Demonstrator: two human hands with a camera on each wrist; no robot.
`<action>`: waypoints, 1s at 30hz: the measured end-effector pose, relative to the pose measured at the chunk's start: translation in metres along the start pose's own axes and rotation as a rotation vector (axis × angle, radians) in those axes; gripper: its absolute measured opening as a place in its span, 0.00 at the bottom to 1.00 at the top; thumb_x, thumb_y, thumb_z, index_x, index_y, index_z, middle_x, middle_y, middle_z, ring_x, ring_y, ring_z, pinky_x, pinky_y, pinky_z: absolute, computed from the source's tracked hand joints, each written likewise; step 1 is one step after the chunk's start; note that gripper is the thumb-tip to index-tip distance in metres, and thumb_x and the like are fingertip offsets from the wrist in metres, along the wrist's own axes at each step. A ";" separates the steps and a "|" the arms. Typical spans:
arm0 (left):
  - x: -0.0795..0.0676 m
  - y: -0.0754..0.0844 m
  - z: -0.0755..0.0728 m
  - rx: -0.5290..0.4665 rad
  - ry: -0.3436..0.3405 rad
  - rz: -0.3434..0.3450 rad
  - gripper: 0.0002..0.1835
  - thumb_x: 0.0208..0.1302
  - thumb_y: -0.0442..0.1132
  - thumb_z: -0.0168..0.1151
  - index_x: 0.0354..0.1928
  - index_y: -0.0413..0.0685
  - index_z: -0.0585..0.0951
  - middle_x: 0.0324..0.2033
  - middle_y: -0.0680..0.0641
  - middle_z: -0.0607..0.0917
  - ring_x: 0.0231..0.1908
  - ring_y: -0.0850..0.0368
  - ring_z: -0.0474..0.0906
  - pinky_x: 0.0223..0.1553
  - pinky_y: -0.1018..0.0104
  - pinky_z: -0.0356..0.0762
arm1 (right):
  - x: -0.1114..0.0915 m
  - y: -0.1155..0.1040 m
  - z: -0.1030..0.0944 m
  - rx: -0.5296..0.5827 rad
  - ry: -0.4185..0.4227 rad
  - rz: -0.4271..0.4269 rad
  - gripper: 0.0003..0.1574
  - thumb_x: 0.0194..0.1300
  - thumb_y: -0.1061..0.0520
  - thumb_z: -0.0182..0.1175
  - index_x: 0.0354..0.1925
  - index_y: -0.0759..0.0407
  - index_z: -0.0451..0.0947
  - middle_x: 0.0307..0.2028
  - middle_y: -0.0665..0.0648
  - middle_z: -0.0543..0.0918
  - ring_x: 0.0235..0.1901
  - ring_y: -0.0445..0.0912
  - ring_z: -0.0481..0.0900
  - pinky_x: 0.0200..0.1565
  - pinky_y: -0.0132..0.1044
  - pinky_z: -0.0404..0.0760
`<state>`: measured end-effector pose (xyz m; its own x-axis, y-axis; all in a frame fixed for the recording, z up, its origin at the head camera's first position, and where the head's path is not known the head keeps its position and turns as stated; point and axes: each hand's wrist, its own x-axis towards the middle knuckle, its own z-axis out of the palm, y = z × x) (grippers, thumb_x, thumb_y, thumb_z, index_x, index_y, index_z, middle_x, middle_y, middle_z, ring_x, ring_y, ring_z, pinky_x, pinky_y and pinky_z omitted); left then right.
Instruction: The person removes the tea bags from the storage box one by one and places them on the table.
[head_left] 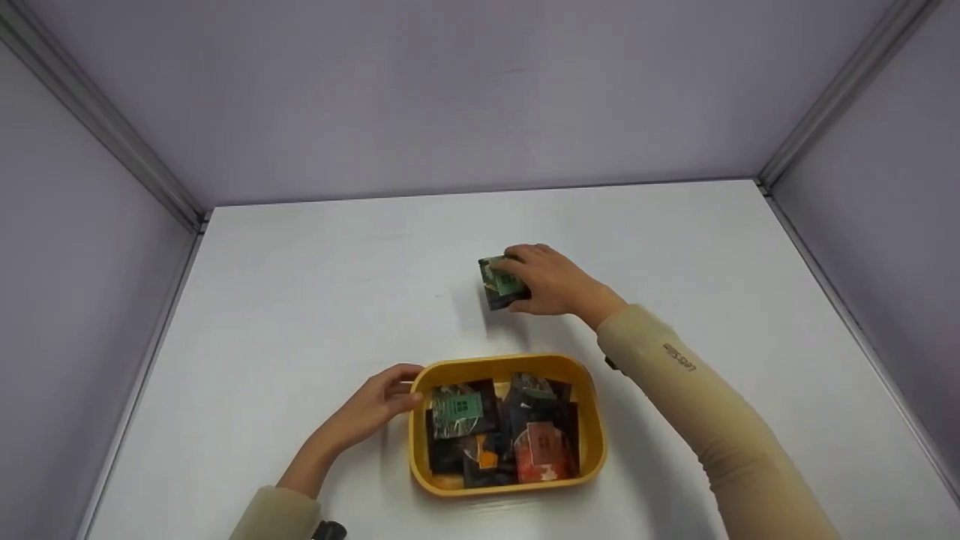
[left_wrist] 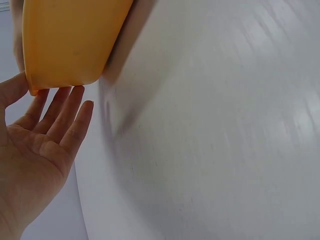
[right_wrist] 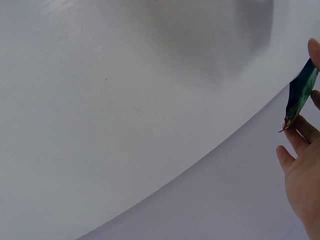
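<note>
My right hand (head_left: 551,281) holds a dark square sachet (head_left: 504,286) with a green label by its edges, raised over the white table beyond the tub. In the right wrist view the sachet (right_wrist: 301,92) is seen nearly edge-on and slightly bent, between the thumb and fingers of the right hand (right_wrist: 305,175). A yellow plastic tub (head_left: 504,492) stands near the front, with several black sachets inside, among them a green-labelled one (head_left: 459,409), an orange one (head_left: 487,457) and a red one (head_left: 545,452). Fairly straight fingers of my left hand (head_left: 379,401) touch the tub's left end at the rim.
The white tabletop (head_left: 315,300) stretches around the tub. Pale panels close it in at the back (head_left: 465,97) and on both sides, with grey metal posts at the corners.
</note>
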<state>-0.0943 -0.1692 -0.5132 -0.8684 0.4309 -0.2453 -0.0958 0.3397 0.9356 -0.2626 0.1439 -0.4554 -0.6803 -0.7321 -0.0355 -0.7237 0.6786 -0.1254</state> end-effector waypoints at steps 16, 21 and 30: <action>-0.003 0.000 0.000 -0.006 -0.013 0.041 0.25 0.73 0.42 0.58 0.67 0.41 0.70 0.62 0.39 0.74 0.62 0.40 0.72 0.62 0.45 0.72 | -0.001 0.038 0.023 0.043 -0.029 0.261 0.47 0.60 0.47 0.72 0.72 0.54 0.64 0.68 0.61 0.67 0.69 0.56 0.61 0.71 0.54 0.56; -0.004 -0.001 0.000 -0.005 -0.011 0.036 0.25 0.73 0.43 0.58 0.67 0.41 0.70 0.62 0.40 0.75 0.63 0.40 0.72 0.62 0.45 0.72 | -0.002 0.042 0.029 0.035 -0.065 0.300 0.47 0.60 0.47 0.71 0.72 0.54 0.63 0.69 0.61 0.66 0.70 0.56 0.60 0.72 0.55 0.55; -0.006 0.001 -0.001 -0.010 -0.017 0.056 0.25 0.73 0.42 0.58 0.67 0.40 0.70 0.62 0.39 0.74 0.63 0.39 0.72 0.62 0.45 0.72 | 0.002 0.040 0.035 0.040 -0.105 0.335 0.47 0.62 0.46 0.70 0.73 0.54 0.63 0.70 0.61 0.65 0.71 0.56 0.59 0.72 0.55 0.54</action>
<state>-0.0900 -0.1723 -0.5106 -0.8643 0.4631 -0.1964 -0.0519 0.3062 0.9505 -0.2885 0.1676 -0.4956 -0.8618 -0.4731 -0.1829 -0.4562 0.8806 -0.1282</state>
